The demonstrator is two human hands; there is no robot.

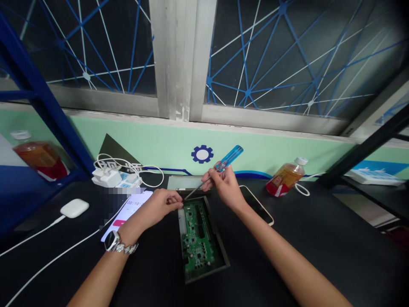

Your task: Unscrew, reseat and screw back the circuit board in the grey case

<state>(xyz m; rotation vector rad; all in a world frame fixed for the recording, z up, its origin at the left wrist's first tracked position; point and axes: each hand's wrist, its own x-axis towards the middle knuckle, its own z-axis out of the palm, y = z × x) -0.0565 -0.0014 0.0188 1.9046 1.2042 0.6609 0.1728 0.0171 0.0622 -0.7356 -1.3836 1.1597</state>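
A green circuit board (200, 238) sits in a shallow metal frame (207, 275) on the black table. My right hand (223, 183) is closed around a screwdriver (231, 157) with a clear blue handle, its shaft slanting down to the left. The screwdriver's tip meets the board's far left corner, by the fingertips of my left hand (164, 204). My left thumb and fingers are pinched together there; whatever is between them is too small to tell. A flat grey-white piece (183, 182) lies behind the board.
Left of my hands are a lit phone (137, 209), a white charging case (74, 208) and a power strip with cables (123, 179). To the right lie another phone (255, 207) and a drink bottle (284, 177). A second bottle (41, 155) stands at far left, near the blue rack (47, 94).
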